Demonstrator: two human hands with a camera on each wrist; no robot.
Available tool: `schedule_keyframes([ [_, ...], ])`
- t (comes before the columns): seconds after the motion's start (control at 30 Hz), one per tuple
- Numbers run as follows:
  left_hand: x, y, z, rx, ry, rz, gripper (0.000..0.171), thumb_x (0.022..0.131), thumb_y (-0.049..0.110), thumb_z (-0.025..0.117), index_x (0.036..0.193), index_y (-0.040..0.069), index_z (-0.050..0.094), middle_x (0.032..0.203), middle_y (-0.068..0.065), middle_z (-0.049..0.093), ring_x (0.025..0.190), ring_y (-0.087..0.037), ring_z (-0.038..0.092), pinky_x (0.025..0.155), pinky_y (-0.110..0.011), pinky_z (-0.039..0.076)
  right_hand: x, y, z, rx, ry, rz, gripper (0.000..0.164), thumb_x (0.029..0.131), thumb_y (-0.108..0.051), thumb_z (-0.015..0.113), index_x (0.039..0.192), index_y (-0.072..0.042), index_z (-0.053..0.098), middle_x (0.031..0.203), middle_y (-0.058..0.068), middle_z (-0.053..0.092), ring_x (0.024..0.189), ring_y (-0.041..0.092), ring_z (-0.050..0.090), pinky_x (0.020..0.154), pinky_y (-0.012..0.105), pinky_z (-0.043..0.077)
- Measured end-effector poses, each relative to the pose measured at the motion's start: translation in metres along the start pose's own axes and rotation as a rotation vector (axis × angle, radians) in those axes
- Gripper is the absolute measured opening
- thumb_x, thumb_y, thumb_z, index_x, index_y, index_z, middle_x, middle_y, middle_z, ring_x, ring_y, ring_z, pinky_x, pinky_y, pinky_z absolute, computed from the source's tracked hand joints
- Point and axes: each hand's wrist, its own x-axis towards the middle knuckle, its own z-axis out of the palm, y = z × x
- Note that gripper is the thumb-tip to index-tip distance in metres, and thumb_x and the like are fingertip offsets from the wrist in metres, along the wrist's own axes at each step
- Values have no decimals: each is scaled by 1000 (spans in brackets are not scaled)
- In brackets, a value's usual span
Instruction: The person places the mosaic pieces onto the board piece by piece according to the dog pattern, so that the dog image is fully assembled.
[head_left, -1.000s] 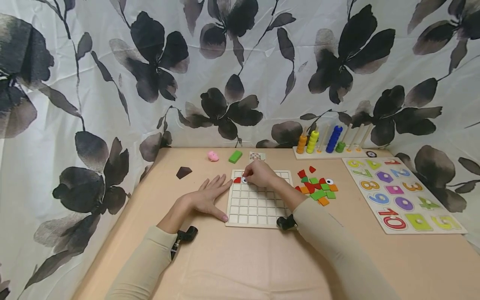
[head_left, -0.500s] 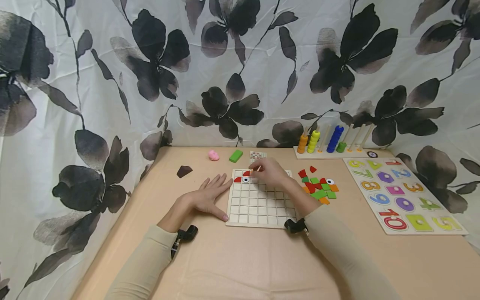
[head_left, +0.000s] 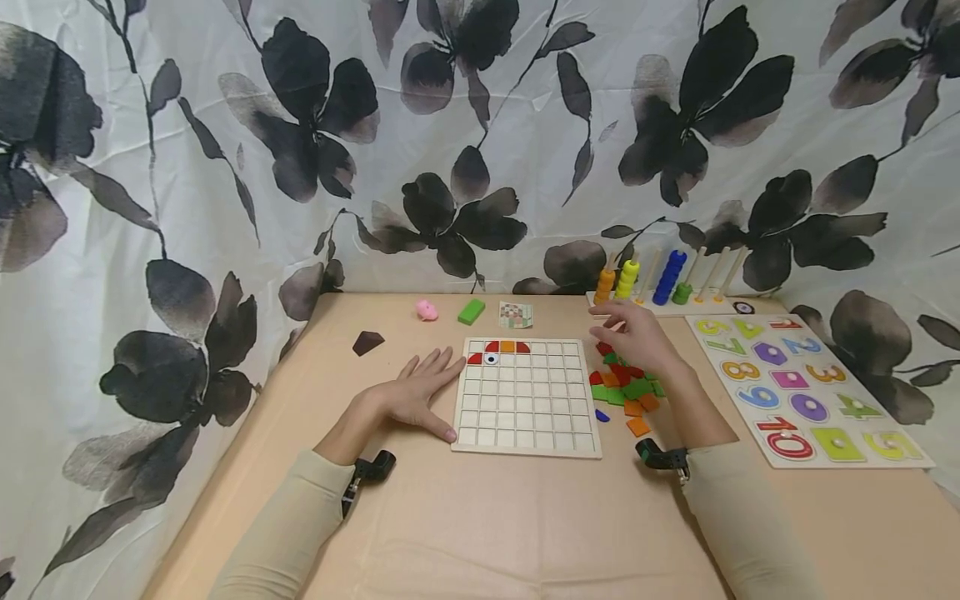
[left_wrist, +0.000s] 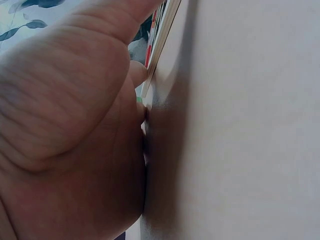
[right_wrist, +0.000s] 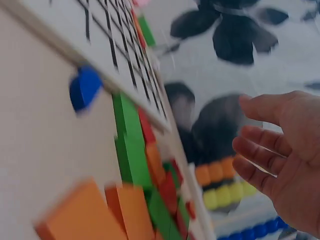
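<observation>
A white gridded board (head_left: 528, 408) lies on the table. Its top row bears a red tile, an orange tile (head_left: 507, 347) and another red tile. Below them sit a red tile (head_left: 475, 359) and an eye tile (head_left: 491, 359). My left hand (head_left: 412, 398) rests flat at the board's left side, fingers spread, thumb at the edge. Over the far part of a pile of coloured tiles (head_left: 637, 389) hovers my right hand (head_left: 639, 337), which partly hides it. In the right wrist view its fingers are loosely bent, with nothing between them.
A blue piece (head_left: 602, 415) lies beside the board's right edge. Behind the board are a patterned card (head_left: 515, 314), a green block (head_left: 471, 312) and a pink toy (head_left: 426, 311). A bead-peg stand (head_left: 660, 307) and number puzzle (head_left: 810, 392) stand at right; a dark pentagon (head_left: 368, 342) lies left.
My right hand has moved right from the board to above the pile, uncovering the orange and red tiles in the top row. The left hand has stayed put.
</observation>
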Motion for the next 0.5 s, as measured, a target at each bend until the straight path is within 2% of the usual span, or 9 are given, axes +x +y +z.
schedule_keyframes([
  [0.13, 0, 1, -1, -1, 5, 2, 126, 63, 77, 69, 156, 18, 9, 160, -16, -4, 146, -35, -7, 113, -59, -2, -1, 27, -7, 13, 6, 81, 36, 93, -26, 64, 127, -15, 62, 128, 8, 55, 101, 26, 55, 73, 39, 53],
  [0.27, 1, 1, -1, -1, 5, 7, 125, 63, 76, 70, 156, 18, 9, 160, -17, -4, 146, -35, -7, 113, -60, -2, -3, 49, -10, -32, -35, 129, 35, 94, -19, 62, 127, -8, 62, 123, 14, 58, 97, 29, 54, 72, 37, 51],
  [0.4, 1, 0, 0, 6, 1, 3, 125, 63, 76, 69, 156, 18, 9, 160, -17, -4, 146, -35, -7, 113, -60, -1, -8, 64, -15, -85, -112, 192, 29, 94, -15, 62, 122, -6, 64, 110, 13, 63, 87, 27, 56, 71, 33, 50],
  [0.5, 1, 0, 0, 15, 2, 2, 126, 63, 77, 69, 156, 19, 8, 160, -17, -3, 147, -35, -7, 114, -59, 0, -10, 68, -18, -115, -131, 216, 25, 94, -14, 63, 118, -8, 67, 102, 10, 64, 83, 25, 54, 69, 32, 48],
])
